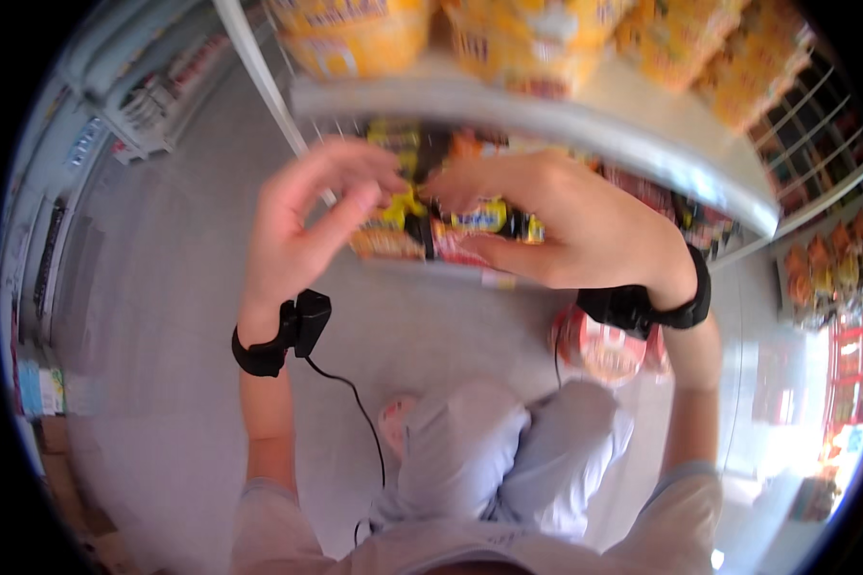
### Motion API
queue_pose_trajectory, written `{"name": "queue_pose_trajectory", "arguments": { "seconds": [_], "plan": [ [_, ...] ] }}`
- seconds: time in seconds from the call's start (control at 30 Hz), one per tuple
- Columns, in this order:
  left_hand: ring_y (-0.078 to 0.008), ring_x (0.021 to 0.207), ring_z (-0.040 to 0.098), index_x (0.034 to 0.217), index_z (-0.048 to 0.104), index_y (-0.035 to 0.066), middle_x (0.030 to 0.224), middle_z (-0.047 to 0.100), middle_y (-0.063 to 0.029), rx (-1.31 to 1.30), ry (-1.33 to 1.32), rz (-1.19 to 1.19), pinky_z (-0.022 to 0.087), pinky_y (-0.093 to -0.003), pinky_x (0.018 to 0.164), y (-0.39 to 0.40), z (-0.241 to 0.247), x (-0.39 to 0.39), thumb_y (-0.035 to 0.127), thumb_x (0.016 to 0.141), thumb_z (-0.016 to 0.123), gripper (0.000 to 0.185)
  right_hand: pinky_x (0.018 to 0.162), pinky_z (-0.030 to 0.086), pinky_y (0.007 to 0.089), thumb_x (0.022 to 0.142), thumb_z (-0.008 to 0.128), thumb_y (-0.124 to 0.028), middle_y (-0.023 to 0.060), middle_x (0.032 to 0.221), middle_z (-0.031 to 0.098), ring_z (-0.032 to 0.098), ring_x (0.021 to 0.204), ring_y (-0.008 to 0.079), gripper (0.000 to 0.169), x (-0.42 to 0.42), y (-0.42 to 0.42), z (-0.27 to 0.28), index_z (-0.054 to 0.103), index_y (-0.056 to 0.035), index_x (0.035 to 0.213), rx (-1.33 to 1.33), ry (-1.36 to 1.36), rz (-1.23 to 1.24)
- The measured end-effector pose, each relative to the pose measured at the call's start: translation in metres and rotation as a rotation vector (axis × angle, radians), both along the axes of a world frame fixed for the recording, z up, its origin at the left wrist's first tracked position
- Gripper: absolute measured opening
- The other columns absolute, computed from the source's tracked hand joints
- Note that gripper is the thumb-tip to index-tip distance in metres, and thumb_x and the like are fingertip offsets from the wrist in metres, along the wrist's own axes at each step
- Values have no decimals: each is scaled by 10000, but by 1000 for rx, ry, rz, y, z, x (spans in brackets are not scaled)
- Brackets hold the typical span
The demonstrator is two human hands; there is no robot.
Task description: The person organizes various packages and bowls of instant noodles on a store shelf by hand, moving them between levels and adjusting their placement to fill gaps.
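Note:
My left hand [309,215] is raised before the lower shelf, its thumb and fingers apart with nothing seen between them. To its right my right hand [546,215] hovers with fingers and thumb spread, its fingertips close to those of the left. Behind both lie yellow and black snack packets [480,215] and an orange-brown packet [388,244] on the lower shelf; whether the right fingers touch any is blurred. Each wrist bears a black strap with a small device and a cable. Red and white round containers [611,352] stand on the floor below my right wrist.
Above my hands runs the white edge of a metal shelf [546,129] holding yellow-orange tubs [359,43]. A white upright [259,72] rises at its left end, and a wire grid panel [805,108] closes the right. More stocked shelving stands at the far left and right.

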State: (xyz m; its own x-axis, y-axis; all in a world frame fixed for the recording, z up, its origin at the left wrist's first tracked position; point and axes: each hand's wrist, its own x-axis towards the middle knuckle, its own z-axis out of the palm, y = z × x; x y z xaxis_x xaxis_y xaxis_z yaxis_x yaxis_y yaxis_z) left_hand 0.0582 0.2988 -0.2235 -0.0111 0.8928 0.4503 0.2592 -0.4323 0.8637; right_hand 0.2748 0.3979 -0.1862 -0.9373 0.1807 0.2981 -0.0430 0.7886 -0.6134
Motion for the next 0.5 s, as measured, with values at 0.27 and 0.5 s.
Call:
{"name": "queue_pose_trajectory", "arguments": {
  "seconds": [0.27,0.5],
  "plan": [
    [-232,871,609,1096,569,35,958,632,-122,-748,564,-508,483,-319,774,-61,-268,70,265,834,612,351,707,477,435,728,685,-301,181,883,617,597,815,354,422,73,-49,-263,580,20,983,-36,-1008,153],
    [-294,908,606,1201,524,65,1029,625,-140,-1131,536,-809,472,-368,774,-106,-319,115,359,779,631,524,608,492,394,560,798,-422,113,691,642,624,679,294,471,74,-109,-319,666,-38,800,-253,-1153,362]
  ]
}}
